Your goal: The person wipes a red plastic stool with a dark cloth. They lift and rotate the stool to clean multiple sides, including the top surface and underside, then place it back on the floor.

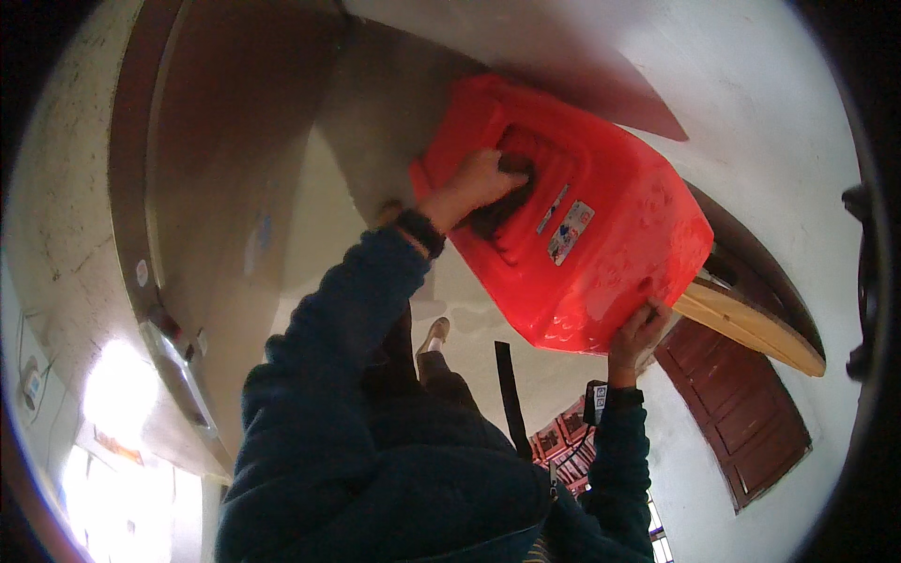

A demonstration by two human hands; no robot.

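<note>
A large red plastic shell (619, 211), with a ribbed recess and two stickers, is held in front of me. My left hand (493, 179), with a dark band at the wrist, is curled at the recess. Dark patches show by its fingers and below it; whether they are a held item or shadow, I cannot tell. My right hand (637, 334) grips the shell's lower right edge, fingers on the outer face and the rest partly hidden. Drop-like glints cover the shell's surface near that hand.
A brown door (232, 176) with a metal handle (183, 373) stands at the left. At the right are a yellowish board (753, 327) and a brown panelled door (739, 415). Below are a shoe (436, 331), a hanging black strap (512, 394) and red slatted items (563, 443).
</note>
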